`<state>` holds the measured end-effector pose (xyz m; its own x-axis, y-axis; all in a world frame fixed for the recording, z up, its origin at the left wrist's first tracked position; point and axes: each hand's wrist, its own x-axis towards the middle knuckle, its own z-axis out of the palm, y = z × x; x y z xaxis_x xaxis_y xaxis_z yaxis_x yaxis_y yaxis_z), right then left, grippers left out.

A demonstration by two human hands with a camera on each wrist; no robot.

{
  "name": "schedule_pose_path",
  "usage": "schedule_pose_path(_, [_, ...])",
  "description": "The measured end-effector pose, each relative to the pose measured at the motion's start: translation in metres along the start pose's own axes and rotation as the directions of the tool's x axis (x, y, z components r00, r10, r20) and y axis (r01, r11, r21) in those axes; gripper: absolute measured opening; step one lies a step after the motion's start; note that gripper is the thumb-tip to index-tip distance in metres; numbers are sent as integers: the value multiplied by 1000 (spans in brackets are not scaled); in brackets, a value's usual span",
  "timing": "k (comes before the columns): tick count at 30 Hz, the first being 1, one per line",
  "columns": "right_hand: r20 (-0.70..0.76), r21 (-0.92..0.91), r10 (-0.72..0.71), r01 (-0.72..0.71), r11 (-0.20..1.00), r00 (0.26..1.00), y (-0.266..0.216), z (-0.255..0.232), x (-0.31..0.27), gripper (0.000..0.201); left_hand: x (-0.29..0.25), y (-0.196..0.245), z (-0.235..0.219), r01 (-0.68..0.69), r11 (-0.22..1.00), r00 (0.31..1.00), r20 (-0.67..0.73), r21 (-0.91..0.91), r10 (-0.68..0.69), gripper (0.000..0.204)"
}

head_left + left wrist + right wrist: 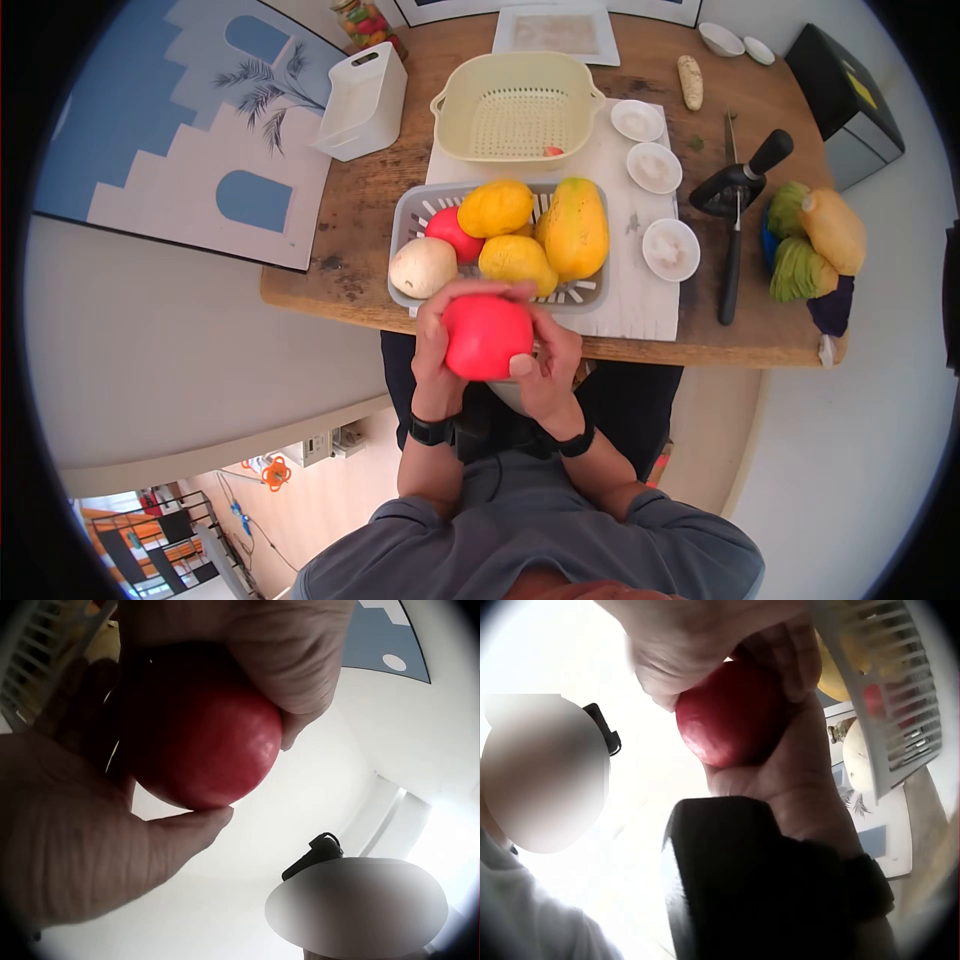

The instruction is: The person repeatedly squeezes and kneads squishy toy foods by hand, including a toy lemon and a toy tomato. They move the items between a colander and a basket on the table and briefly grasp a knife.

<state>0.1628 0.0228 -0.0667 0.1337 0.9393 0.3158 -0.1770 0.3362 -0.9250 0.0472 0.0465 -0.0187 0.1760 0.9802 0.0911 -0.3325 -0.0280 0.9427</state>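
Both hands are around a smooth, round red fruit (488, 338), just in front of the table edge and above the lap. My left hand (437, 345) cups its left side, fingers running along the far side. The right hand (550, 375) holds the opposite side, its thumb on the near right of the skin. The left wrist view shows the red fruit (217, 742) from below, between palms and fingers; the right wrist view shows the red fruit (735, 716) likewise enclosed. Right beyond the hands stands a grey slotted basket (402, 215) with several yellow fruits (575, 230), another red fruit (455, 233) and a pale round one (423, 267).
A cream colander (515, 70) stands behind the basket, with a small red piece inside. Three white bowls (670, 250) line the white board's right side. Farther right are a black-handled tool (732, 270) and a pile of vegetables (835, 235). A white bin (362, 105) stands left.
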Motion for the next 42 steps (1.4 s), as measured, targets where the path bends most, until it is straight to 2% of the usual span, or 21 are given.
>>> schedule_pose_path(4, [51,132,94,-100,986,994,0,-3,12,68,5,2,1,-7,999,1000,-2,43,7,78])
schedule_pose_path(7, [54,59,15,-18,998,998,7,-4,16,72,12,1,3,-8,996,999,-53,93,13,72])
schedule_pose_path(10, [91,-4,-5,5,1000,996,8,-3,22,77,17,-4,1,-16,999,994,-108,28,19,71])
schedule_pose_path(12, [47,-101,-121,126,987,991,1,-1,27,75,17,-7,-3,-31,989,979,-203,-145,1,70])
schedule_pose_path(16, [114,-172,-56,75,982,992,-11,3,23,68,13,2,-2,-111,957,954,-298,-268,28,67])
schedule_pose_path(18, [111,-266,-318,337,903,942,-13,8,31,68,8,4,-4,-116,959,930,-366,-257,14,65])
schedule_pose_path(21, [131,-291,-408,429,855,903,-4,15,27,67,5,4,0,-16,994,920,-392,-104,-26,67])
schedule_pose_path(23, [139,-332,-375,400,854,917,-8,12,21,70,2,9,9,-31,993,940,-341,-116,-10,66])
schedule_pose_path(25, [75,-164,-144,155,974,987,-14,12,10,79,0,13,13,-75,997,972,-222,10,76,67])
schedule_pose_path(27, [98,-201,-210,226,953,973,-17,15,5,81,-5,14,8,-97,991,982,-169,-92,81,67])
schedule_pose_path(29, [58,32,-108,107,994,992,-12,22,-5,77,-10,16,4,-151,985,984,-106,-88,141,69])
schedule_pose_path(30, [53,17,-122,122,992,991,-16,25,-10,77,-14,18,3,-158,982,985,-92,-101,149,69])
schedule_pose_path(32, [19,393,112,-110,913,994,-22,30,-19,69,-20,21,2,-155,976,988,-32,-152,152,66])
schedule_pose_path(33, [3,381,98,-92,920,995,-24,31,-21,69,-22,21,1,-155,974,988,-10,-166,155,66])
schedule_pose_path(35, [58,386,211,-217,897,976,-26,27,-25,70,-26,15,-4,-186,979,982,-40,-81,183,60])
schedule_pose_path(36, [37,375,197,-197,906,980,-31,24,-26,70,-27,14,-5,-185,978,983,-16,-97,184,60])
schedule_pose_path(38, [132,49,379,-387,921,916,-46,22,-26,64,-30,12,-9,-156,985,980,-137,-73,145,55])
schedule_pose_path(39, [114,39,368,-375,926,923,-46,29,-28,64,-30,14,-11,-158,983,982,-118,-88,147,55])
schedule_pose_path(40, [-1,-181,102,-101,978,995,-45,38,-29,62,-30,15,-13,-163,980,976,-166,-112,144,50])
schedule_pose_path(41, [-44,-414,-188,153,897,981,-45,45,-31,60,-31,18,-16,-169,977,967,-216,-134,137,46])
schedule_pose_path(42, [-48,-426,-199,160,891,979,-49,51,-27,60,-33,21,-19,-172,974,969,-204,-145,140,46])
